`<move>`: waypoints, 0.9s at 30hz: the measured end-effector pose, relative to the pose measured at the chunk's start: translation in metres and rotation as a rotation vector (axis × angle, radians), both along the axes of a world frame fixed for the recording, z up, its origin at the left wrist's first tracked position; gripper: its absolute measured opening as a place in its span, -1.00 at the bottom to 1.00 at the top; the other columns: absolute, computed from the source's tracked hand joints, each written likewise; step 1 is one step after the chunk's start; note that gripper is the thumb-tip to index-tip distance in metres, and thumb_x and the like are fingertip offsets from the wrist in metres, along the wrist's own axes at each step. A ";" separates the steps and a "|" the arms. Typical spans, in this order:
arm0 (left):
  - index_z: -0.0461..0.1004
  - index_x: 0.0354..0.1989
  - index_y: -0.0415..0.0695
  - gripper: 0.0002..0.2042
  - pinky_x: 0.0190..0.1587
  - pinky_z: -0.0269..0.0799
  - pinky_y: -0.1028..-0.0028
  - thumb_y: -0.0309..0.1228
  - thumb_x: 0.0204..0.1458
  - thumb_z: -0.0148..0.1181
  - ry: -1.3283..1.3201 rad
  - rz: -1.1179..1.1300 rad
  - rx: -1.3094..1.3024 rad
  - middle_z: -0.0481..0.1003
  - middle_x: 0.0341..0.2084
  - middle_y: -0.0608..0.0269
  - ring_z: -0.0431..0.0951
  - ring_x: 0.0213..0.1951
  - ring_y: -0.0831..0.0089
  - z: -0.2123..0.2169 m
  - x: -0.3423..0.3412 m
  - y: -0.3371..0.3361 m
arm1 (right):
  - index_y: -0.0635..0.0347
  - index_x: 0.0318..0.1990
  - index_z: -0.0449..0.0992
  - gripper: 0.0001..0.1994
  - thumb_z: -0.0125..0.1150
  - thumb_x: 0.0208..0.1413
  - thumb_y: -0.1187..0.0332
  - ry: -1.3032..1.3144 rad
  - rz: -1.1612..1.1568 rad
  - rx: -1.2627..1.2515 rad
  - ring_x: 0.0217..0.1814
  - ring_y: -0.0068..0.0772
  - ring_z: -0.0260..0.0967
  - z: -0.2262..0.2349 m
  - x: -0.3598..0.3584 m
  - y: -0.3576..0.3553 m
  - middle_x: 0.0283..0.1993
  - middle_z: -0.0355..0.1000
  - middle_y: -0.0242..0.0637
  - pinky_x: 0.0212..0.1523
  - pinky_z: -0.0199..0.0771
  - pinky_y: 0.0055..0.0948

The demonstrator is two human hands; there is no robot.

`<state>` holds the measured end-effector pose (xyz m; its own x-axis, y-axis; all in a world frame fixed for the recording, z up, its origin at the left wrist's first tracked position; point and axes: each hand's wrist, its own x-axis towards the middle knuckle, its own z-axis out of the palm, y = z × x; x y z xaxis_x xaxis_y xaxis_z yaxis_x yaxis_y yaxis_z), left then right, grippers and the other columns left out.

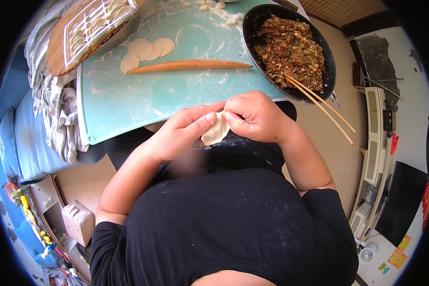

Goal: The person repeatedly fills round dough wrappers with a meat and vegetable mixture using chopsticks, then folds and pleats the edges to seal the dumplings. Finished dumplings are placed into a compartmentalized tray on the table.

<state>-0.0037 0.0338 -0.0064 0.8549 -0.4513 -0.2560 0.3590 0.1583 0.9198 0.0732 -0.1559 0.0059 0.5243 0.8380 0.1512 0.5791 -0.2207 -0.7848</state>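
I see the left hand (pixel 186 125) and right hand (pixel 258 116) pinching one dumpling (pixel 215 132), its length slanting toward the shirt (pixel 224 214).

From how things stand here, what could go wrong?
The dumpling, pinched by the left hand and right hand, sits in front of the near edge of the green mat, so if it slipped it might drop toward the lap.

The chopsticks stick out past the rim of the pan; a passing arm could knock them.

The rolling pin lies loose beside the flat wrappers and might roll against them.
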 end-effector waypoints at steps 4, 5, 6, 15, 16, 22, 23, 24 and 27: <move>0.21 0.15 -0.21 -0.58 -0.41 0.20 0.72 -0.23 0.18 -0.13 0.050 -0.015 -0.016 0.38 -0.36 0.46 0.25 -0.44 0.73 -0.001 0.000 0.002 | 0.22 -0.57 0.36 -0.78 0.03 0.03 0.31 0.129 -0.022 0.017 -0.56 -0.08 0.26 -0.001 0.002 0.000 -0.62 0.28 -0.13 -0.55 0.24 -0.32; 0.21 0.14 -0.21 -0.58 -0.41 0.20 0.71 -0.23 0.18 -0.13 0.045 -0.015 -0.013 0.38 -0.37 0.46 0.25 -0.44 0.72 -0.001 0.000 0.002 | 0.22 -0.58 0.35 -0.78 0.03 0.03 0.31 0.156 -0.023 -0.001 -0.57 -0.08 0.26 0.003 0.004 0.001 -0.62 0.28 -0.13 -0.55 0.24 -0.32; 0.21 0.14 -0.21 -0.58 -0.42 0.20 0.71 -0.23 0.18 -0.14 0.040 -0.015 -0.011 0.38 -0.37 0.46 0.25 -0.44 0.72 -0.001 0.000 0.003 | 0.22 -0.59 0.35 -0.77 0.04 0.02 0.31 0.182 -0.025 -0.018 -0.57 -0.08 0.25 0.005 0.005 0.001 -0.62 0.28 -0.13 -0.55 0.23 -0.32; 0.22 0.14 -0.18 -0.60 -0.42 0.20 0.71 -0.24 0.19 -0.15 0.027 0.004 0.013 0.37 -0.39 0.46 0.25 -0.47 0.72 0.001 0.001 0.003 | 0.23 -0.54 0.38 -0.73 0.00 0.11 0.26 0.311 -0.177 0.089 -0.60 -0.27 0.20 -0.009 -0.006 0.003 -0.62 0.28 -0.16 -0.51 0.23 -0.41; 0.22 0.14 -0.18 -0.60 -0.42 0.20 0.71 -0.25 0.19 -0.15 0.024 0.019 0.014 0.37 -0.39 0.45 0.25 -0.47 0.72 0.001 0.001 0.003 | 0.24 -0.54 0.38 -0.73 0.00 0.12 0.26 0.351 -0.184 0.094 -0.60 -0.31 0.20 -0.010 -0.006 0.002 -0.62 0.28 -0.18 -0.51 0.23 -0.41; 0.21 0.12 -0.20 -0.62 -0.37 0.26 0.70 -0.28 0.18 -0.12 0.000 0.101 0.002 0.38 -0.38 0.43 0.28 -0.44 0.72 0.000 0.003 -0.001 | 0.27 -0.51 0.36 -0.73 -0.02 0.14 0.26 0.425 -0.248 0.099 -0.59 -0.45 0.19 -0.012 -0.020 0.004 -0.61 0.29 -0.23 -0.50 0.24 -0.43; 0.22 0.11 -0.20 -0.62 -0.37 0.26 0.70 -0.29 0.17 -0.11 -0.021 0.102 0.007 0.38 -0.36 0.42 0.29 -0.43 0.72 0.000 0.003 -0.002 | 0.28 -0.50 0.36 -0.72 -0.02 0.14 0.26 0.379 -0.265 0.093 -0.59 -0.45 0.19 -0.012 -0.021 0.006 -0.61 0.29 -0.23 -0.50 0.24 -0.44; 0.22 0.11 -0.21 -0.63 -0.36 0.26 0.71 -0.31 0.17 -0.11 -0.043 0.103 0.013 0.39 -0.35 0.42 0.31 -0.42 0.72 0.000 0.003 -0.003 | 0.28 -0.50 0.36 -0.72 -0.02 0.15 0.26 0.332 -0.283 0.088 -0.59 -0.45 0.19 -0.012 -0.022 0.007 -0.61 0.29 -0.24 -0.50 0.24 -0.44; 0.24 0.08 -0.20 -0.65 -0.36 0.26 0.71 -0.35 0.14 -0.06 -0.046 0.133 -0.006 0.40 -0.34 0.40 0.33 -0.42 0.71 0.001 0.002 -0.003 | 0.26 -0.52 0.34 -0.75 0.01 0.13 0.29 0.413 -0.316 0.207 -0.59 -0.42 0.19 -0.017 -0.022 0.006 -0.61 0.28 -0.20 -0.51 0.23 -0.44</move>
<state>-0.0013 0.0305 -0.0054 0.9180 -0.3342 -0.2133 0.2923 0.2069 0.9337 0.0508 -0.1499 -0.0110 0.7958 0.6051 0.0244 0.1451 -0.1513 -0.9778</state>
